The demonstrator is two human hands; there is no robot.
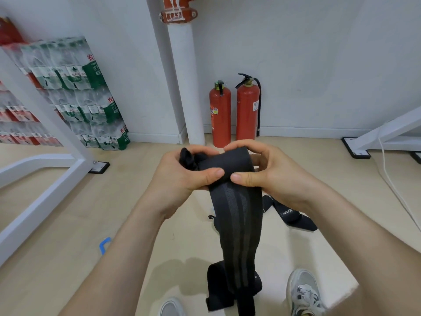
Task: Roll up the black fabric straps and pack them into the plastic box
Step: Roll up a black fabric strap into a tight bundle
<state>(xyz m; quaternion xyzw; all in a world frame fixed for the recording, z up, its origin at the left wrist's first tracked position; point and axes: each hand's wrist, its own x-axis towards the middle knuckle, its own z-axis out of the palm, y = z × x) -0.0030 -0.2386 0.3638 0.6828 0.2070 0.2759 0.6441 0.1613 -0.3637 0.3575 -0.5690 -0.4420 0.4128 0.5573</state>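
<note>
A wide black fabric strap (237,215) with grey stripes hangs from both my hands down to the floor, its top end wound into a partial roll between my fingers. My left hand (182,176) grips the roll's left side, thumb on top. My right hand (264,169) grips the right side, fingers curled over the roll and thumb pressing the front. A second black strap (289,213) with white lettering lies on the floor behind the hanging one. A blue corner (104,245) shows beside my left forearm; I cannot tell whether it belongs to the plastic box.
Two red fire extinguishers (234,110) stand against the wall by a white pipe (186,87). Stacked packs of bottled water (86,94) sit at the left behind a white table frame (45,124). Another white frame foot (357,149) is at the right. My shoes (303,293) are below.
</note>
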